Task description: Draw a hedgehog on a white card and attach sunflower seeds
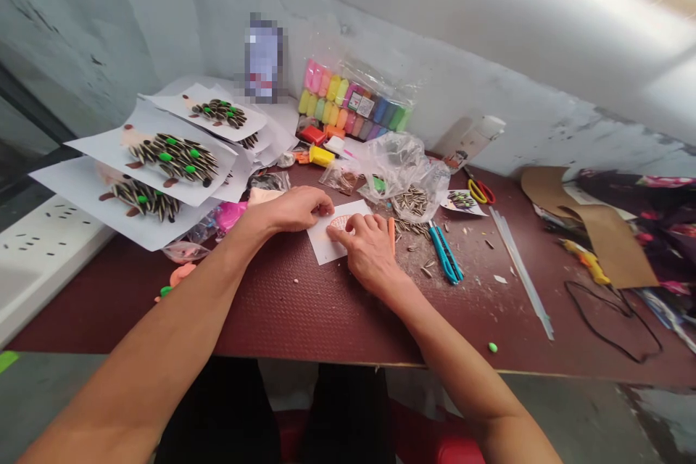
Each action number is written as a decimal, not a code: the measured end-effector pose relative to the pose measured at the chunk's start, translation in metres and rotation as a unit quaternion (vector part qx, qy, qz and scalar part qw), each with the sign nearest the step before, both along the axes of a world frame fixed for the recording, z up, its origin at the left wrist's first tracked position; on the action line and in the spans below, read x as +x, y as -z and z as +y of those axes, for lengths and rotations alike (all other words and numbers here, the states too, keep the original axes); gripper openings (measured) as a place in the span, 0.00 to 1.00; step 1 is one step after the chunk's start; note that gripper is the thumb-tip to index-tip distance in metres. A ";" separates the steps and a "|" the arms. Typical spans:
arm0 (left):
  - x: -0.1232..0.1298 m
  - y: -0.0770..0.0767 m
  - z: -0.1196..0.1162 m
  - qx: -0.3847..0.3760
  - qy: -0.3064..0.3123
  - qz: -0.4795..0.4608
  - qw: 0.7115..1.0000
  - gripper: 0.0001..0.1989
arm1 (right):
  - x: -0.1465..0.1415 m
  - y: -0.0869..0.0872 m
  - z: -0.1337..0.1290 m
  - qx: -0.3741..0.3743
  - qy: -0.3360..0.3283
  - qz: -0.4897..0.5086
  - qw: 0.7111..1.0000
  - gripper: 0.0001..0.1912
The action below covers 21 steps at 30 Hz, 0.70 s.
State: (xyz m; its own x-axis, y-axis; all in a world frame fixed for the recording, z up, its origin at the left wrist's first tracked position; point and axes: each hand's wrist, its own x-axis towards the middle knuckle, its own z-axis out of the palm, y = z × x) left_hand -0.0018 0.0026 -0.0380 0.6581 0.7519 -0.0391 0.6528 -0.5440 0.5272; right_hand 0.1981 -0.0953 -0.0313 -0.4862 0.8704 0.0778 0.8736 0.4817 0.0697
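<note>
A small white card (325, 250) with an orange-brown outline drawing lies in front of me. My left hand (300, 208) rests at its left edge, fingers curled inward; their tips are partly hidden, and I cannot tell what they hold. Over the drawing lies my right hand (370, 246), its thumb and fingers apart, touching the card and covering part of the picture. An orange stick (391, 235) shows beside the right hand's outer fingers; I cannot tell whether the hand touches it. Sunflower seeds (410, 203) lie in a pile behind, some inside clear plastic.
Sheets with seed-covered hedgehogs (174, 159) stack at left by a white board (43, 261). Coloured clay packs (353, 101) lean on the wall. A blue cutter (446, 254), scissors (481, 191), glue sticks (522, 272) and a yellow glue gun (587, 261) are rightward.
</note>
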 end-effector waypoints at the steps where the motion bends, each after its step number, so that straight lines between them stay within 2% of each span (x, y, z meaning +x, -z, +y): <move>1: 0.000 0.000 0.000 0.001 0.003 -0.002 1.000 0.20 | 0.000 0.000 0.000 -0.003 0.000 0.000 1.000 0.20; 6: 0.000 0.002 0.001 0.003 0.010 -0.008 1.000 0.17 | -0.002 -0.001 0.000 0.011 -0.008 0.027 1.000 0.23; 13: -0.002 0.005 0.002 0.006 0.011 -0.011 1.000 0.18 | -0.006 -0.001 0.001 -0.040 -0.028 0.028 0.998 0.22; 21: -0.001 0.004 0.002 0.010 0.008 -0.008 1.000 0.19 | -0.006 0.000 -0.002 -0.022 -0.033 0.047 0.998 0.23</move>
State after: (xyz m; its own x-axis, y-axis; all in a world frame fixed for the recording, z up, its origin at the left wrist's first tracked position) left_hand -0.0027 0.0044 -0.0424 0.6709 0.7414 -0.0136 0.6349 -0.5649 0.5270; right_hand 0.1917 -0.0969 -0.0315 -0.5345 0.8405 0.0884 0.8418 0.5388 -0.0324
